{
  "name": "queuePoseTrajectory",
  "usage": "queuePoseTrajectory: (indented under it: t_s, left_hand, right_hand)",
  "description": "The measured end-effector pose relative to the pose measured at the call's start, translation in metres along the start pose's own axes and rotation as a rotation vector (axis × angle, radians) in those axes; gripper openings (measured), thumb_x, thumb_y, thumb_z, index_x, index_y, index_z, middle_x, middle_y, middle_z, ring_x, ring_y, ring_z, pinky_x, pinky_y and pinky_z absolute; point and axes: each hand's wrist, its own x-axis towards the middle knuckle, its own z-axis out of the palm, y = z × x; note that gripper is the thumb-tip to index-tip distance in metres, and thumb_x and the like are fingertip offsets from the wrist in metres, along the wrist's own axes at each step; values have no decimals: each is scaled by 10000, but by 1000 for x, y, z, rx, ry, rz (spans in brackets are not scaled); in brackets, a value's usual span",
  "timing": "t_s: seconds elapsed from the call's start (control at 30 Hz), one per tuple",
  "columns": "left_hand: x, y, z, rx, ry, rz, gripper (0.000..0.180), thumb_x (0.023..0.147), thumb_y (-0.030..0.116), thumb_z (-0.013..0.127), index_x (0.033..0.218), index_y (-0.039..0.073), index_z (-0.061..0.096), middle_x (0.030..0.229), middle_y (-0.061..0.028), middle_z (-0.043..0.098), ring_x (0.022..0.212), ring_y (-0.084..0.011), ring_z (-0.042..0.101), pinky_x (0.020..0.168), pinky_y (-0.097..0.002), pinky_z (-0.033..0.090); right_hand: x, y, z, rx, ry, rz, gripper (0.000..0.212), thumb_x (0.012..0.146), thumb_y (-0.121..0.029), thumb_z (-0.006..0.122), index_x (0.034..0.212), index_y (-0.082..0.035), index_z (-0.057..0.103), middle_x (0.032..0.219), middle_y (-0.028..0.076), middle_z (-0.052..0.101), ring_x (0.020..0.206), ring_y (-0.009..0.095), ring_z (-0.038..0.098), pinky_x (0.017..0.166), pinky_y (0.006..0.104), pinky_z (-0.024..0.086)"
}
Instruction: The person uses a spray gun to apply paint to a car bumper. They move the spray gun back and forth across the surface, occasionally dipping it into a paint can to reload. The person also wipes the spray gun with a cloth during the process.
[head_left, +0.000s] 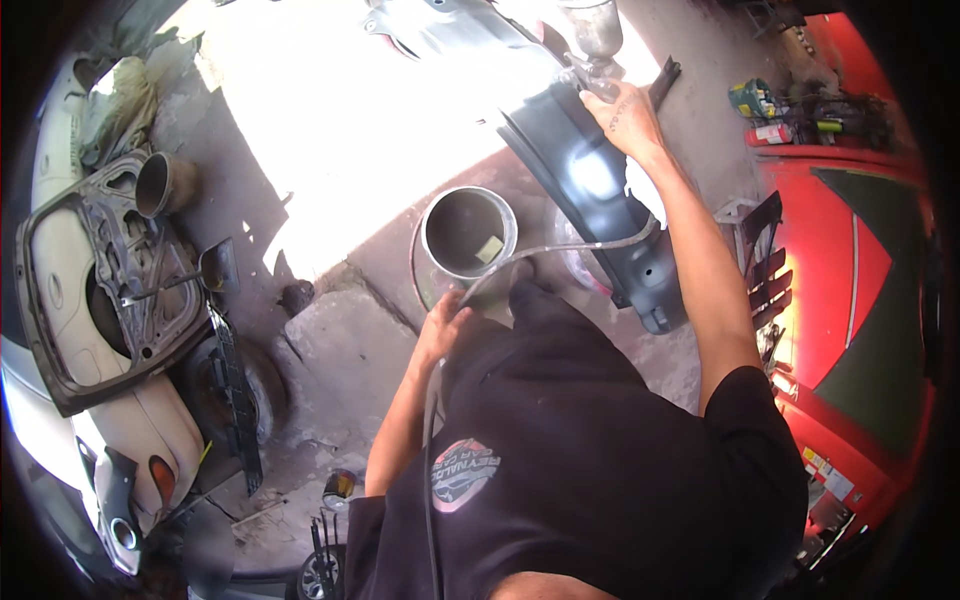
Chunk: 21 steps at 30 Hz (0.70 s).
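Note:
My right hand point(628, 118) is closed around the handle of a spray gun point(592, 72), whose cup point(598, 30) stands on top. It is over the far end of a long, dark, glossy car body panel point(570, 165) that slants away from me. A grey air hose point(560, 247) bends across the panel's near part to my left hand point(442, 328), whose fingers are curled around it beside my leg. Beyond the left hand is a round bucket point(428, 243) with a small yellowish block point(489, 249) inside. Glare washes out part of the gun's surroundings.
Another panel point(450, 25) lies in bright sunlight at the far side. On the left are a bare door frame point(65, 395), a light-coloured car body point(140, 425) and a tyre point(270, 385). A red car point(800, 235) stands close on the right. A can point(340, 487) sits at lower left.

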Motion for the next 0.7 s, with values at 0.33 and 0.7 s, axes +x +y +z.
queuePoseTrajectory:
  t_s: [0.33,0.7]
  left_hand:
    - [-22,24,57,132,18,-105,503,986,295,675,1415,64,550,1304,-274,652,1277,-367,606,1017,-456,499]
    - [-24,33,106,142,141,-52,490,974,276,678,1385,34,568,1251,-280,664,1206,-386,635,1009,-456,504]
  right_hand:
    - [10,45,-14,122,-49,-99,513,925,-393,711,1180,52,698,802,184,721,757,310,681,786,412,530]
    - [1,69,-20,172,-148,-137,451,923,-398,723,1114,11,723,842,177,743,781,321,708,777,402,545]
